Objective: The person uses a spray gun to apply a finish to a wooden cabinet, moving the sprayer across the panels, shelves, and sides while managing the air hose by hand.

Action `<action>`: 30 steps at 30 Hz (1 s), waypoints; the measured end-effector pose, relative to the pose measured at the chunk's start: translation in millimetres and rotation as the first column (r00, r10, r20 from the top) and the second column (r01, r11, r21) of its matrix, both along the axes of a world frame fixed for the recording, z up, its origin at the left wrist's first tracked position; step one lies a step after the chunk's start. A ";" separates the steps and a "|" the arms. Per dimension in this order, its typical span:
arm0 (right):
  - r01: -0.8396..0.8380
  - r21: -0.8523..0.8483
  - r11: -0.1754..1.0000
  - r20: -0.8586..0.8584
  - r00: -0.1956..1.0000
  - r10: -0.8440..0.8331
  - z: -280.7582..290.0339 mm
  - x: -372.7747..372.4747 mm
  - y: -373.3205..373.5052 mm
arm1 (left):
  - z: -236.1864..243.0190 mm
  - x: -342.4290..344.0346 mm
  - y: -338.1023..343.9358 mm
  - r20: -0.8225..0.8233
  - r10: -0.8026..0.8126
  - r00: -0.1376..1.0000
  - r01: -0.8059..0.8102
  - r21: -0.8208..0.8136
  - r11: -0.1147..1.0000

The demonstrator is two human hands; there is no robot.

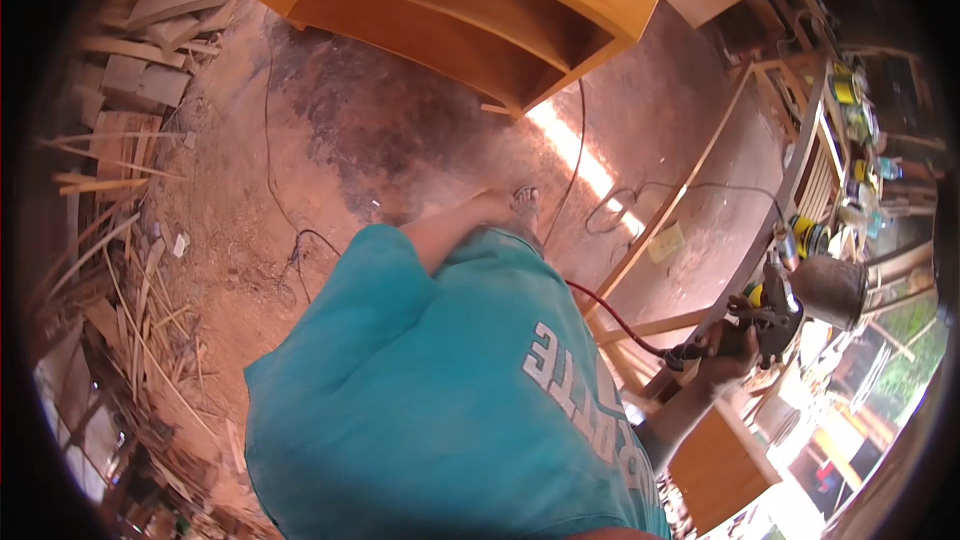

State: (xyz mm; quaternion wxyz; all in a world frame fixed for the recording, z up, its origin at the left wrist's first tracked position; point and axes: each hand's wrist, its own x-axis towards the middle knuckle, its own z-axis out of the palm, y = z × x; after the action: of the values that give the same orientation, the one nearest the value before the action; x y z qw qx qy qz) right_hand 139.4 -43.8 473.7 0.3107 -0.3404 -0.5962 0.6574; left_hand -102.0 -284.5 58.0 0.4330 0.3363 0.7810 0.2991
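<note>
At the right, my right hand (728,358) is closed around a dark spray gun (775,318). A round, stained metal cup (832,292) is attached to the gun, and a red hose (615,312) runs to its handle end. The gun is held above a cluttered bench, tilted away from my body. My left arm reaches forward across my body, and my left hand (490,207) is blurred, close by my foot in the picture; its fingers cannot be made out. In front stands an orange-brown wooden shelf unit (470,25) with several open compartments.
Wood offcuts and thin strips (150,320) are piled along the left. Dark cables (268,130) trail over the dusty floor (220,210). A long wooden frame (690,180) lies at the right, beside several tins (808,236). A brown panel (722,470) stands at lower right.
</note>
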 end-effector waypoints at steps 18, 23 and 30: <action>0.518 -0.024 0.855 0.347 0.807 -0.479 -93.1 -32.6 -297.7 | 186.3 -146.5 -211.4 -0.270 -0.625 0.732 0.542 -0.324 0.775; 0.673 -0.021 0.739 0.222 0.724 -0.653 -109.1 -138.9 -337.6 | 144.3 -262.4 -258.8 -0.191 -0.686 0.703 0.621 -0.306 0.722; 0.837 -0.185 0.515 0.229 0.547 -0.806 -187.8 -277.9 -391.1 | 184.0 -443.0 -324.3 0.477 -0.665 0.575 0.810 -0.212 0.547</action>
State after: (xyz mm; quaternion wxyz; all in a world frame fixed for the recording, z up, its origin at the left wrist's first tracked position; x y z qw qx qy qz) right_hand -138.5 -434.9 285.8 0.5000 -0.6575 -0.2842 0.4868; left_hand -544.9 -608.8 242.0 0.7067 0.4817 0.5173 -0.0319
